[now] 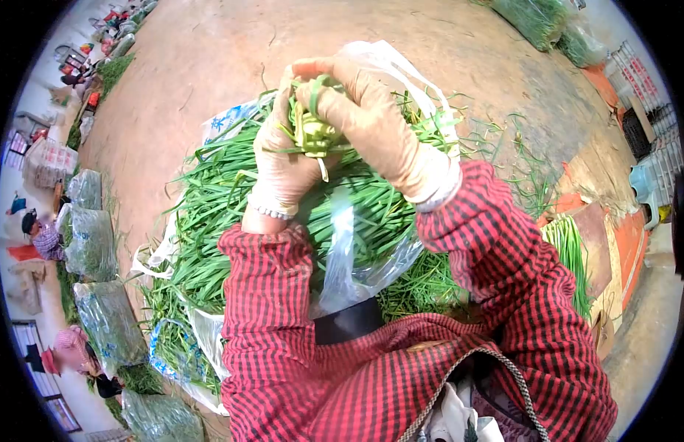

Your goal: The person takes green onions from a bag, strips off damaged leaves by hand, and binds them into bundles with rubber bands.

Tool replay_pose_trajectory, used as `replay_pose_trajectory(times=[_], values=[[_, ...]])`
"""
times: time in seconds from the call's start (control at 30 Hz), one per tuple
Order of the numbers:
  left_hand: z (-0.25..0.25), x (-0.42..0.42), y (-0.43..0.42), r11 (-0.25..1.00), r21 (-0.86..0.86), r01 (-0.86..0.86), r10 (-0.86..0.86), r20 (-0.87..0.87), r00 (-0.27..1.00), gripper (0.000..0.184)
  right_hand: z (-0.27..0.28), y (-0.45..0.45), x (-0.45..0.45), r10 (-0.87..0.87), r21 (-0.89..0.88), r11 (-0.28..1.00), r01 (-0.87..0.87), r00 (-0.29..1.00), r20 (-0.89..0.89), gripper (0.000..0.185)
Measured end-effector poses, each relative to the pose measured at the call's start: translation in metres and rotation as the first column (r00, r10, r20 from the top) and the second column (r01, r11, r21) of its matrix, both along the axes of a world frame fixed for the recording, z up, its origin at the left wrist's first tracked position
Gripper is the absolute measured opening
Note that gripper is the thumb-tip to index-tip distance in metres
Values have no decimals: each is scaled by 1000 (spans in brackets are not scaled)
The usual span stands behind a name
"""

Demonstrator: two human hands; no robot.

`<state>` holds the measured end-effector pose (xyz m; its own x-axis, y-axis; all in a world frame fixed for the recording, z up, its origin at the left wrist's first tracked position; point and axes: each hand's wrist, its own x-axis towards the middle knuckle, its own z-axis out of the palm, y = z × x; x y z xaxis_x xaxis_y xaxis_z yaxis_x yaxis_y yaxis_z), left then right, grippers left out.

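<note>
A bunch of long green chive-like leaves [315, 134] is held up, its pale cut ends facing me. My left hand [277, 156], in a thin beige glove, is closed around the bunch from the left. My right hand [375, 121], gloved too, curls over its top and right side, with a green leaf strip [317, 90] looped at the fingers. Below both hands lies a large heap of the same greens [217, 195] on white plastic bags [161, 250]. A clear plastic strip [340, 236] hangs over the heap's near side.
Wrapped bales of greens [110, 320] line the left side, with people [51, 236] sitting beyond them. Another bale [534, 18] stands at the far right. Loose stalks [567, 254] lie at my right. Crates [655, 173] and a light-blue plastic item [642, 184] are at the right edge.
</note>
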<state>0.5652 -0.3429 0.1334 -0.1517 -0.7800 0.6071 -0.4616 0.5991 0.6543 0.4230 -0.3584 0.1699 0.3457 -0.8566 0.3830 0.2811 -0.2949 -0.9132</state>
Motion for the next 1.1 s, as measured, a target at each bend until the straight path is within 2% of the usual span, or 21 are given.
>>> replay_pose_trajectory(times=[0.1, 0.17, 0.2, 0.23, 0.27, 0.3, 0.33, 0.4, 0.43, 0.47, 0.5, 0.57, 0.67, 0.73, 0.87, 0.9, 0.93, 0.97, 1.03, 1.07, 1.1], values=[[0, 6, 7, 999, -17, 42, -43, -134, 990, 84, 2, 17, -2, -131, -105, 986, 130, 991, 2, 55], [4, 29, 11, 956, -267, -124, 214, 338, 916, 65, 13, 37, -19, -159, -13, 987, 162, 978, 133, 77], [10, 34, 21, 987, -49, -150, 140, -166, 976, 52, -4, 39, -25, -210, -193, 962, 194, 976, -62, 76], [25, 44, 33, 930, 52, -363, 367, -142, 919, 51, -26, 42, -31, -293, -371, 909, 192, 926, -239, 75], [38, 54, 42, 943, 209, -260, 331, -476, 815, 48, -48, 48, -31, -257, -429, 898, 101, 911, -322, 71], [41, 86, 47, 945, 124, -303, 325, -465, 823, 44, -48, 56, -39, -287, -477, 878, -36, 757, -587, 66], [43, 118, 52, 938, 38, -346, 324, -453, 830, 43, -56, 58, -39, -392, -595, 800, -81, 680, -620, 63], [110, 88, 88, 903, 57, -426, 329, -729, 600, 40, -65, 56, -39, -472, -670, 732, -121, 621, -627, 60], [125, 94, 100, 852, -108, -513, 329, -652, 683, 35, -64, 52, -42, -435, -637, 764, -104, 644, -629, 59], [151, 88, 117, 840, -89, -536, 313, -727, 611, 34, -65, 46, -44, -373, -598, 798, -71, 722, -582, 59], [163, 106, 131, 782, -275, -559, 288, -635, 716, 36, -57, 43, -46, -179, -399, 916, -39, 851, -493, 60], [198, 89, 162, 786, -353, -508, 210, -619, 756, 27, -13, 49, -63, -218, -183, 970, 162, 912, -348, 67], [195, 29, 160, 656, -595, -464, 178, -476, 861, 31, 87, 103, -99, -54, -48, 997, 60, 992, 116, 88], [189, -6, 138, 510, -786, -351, 177, -303, 936, 35, 121, 144, -129, -198, -215, 959, 187, 980, -31, 94], [108, -121, 94, 535, -760, -370, -61, -472, 880, 36, 104, 172, -148, -484, -710, 704, -10, 724, -491, 113], [91, -157, 109, 929, -366, -51, -287, -800, 527, 33, 95, 181, -163, -615, -740, 673, -11, 547, -568, 119], [71, -177, 119, 870, -170, 463, -247, -963, 110, 33, 80, 189, -181, -526, -610, 792, 13, 522, -671, 121], [51, -198, 130, 634, -121, 764, 241, -908, -343, 34, 61, 194, -201, -427, -469, 882, 46, 497, -755, 124], [-6, -232, 138, 518, -53, 854, 523, -771, -365, 30, 6, 208, -241, -301, -306, 951, 50, 385, -872, 121], [-33, -246, 146, 516, 111, 850, 622, -731, -282, 30, -11, 213, -254, -112, -68, 989, 130, 372, -921, 116], [-67, -261, 152, 471, 48, 881, 666, -674, -319, 31, -24, 217, -264, 77, 168, 962, 214, 380, -922, 112]])
